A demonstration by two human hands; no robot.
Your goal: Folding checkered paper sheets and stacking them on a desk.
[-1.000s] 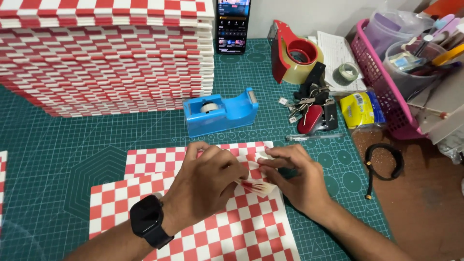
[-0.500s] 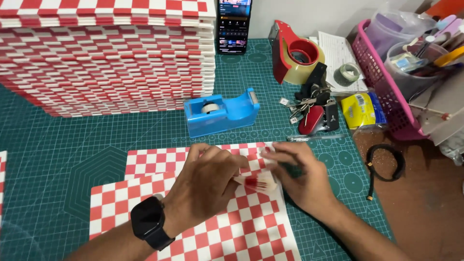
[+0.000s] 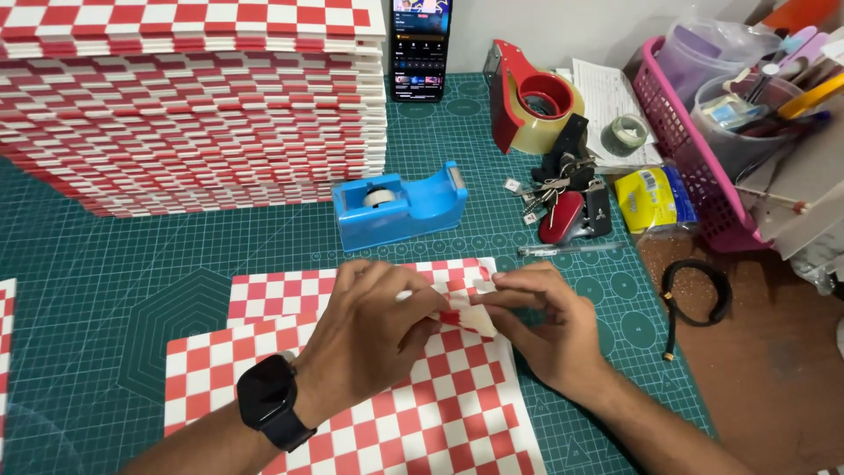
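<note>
A red-and-white checkered paper sheet [image 3: 413,413] lies on the green cutting mat [image 3: 158,264] in front of me. Both hands pinch its upper right corner, which is folded up into a small white flap [image 3: 470,315]. My left hand [image 3: 374,339], with a black watch on the wrist, presses the fold from the left. My right hand [image 3: 545,321] grips the flap's edge from the right. A second checkered sheet [image 3: 290,290] lies under the first, further back.
A blue tape dispenser [image 3: 400,207] stands just behind my hands. A tall stack of checkered sheets [image 3: 193,105] fills the back left. A phone [image 3: 420,48], red tape gun [image 3: 527,97], keys [image 3: 563,198], pen [image 3: 571,250], pink basket [image 3: 694,149] and black band [image 3: 694,295] lie right.
My hands stayed at the sheet's corner; the fingers shifted slightly, and the folded white flap now shows more between them.
</note>
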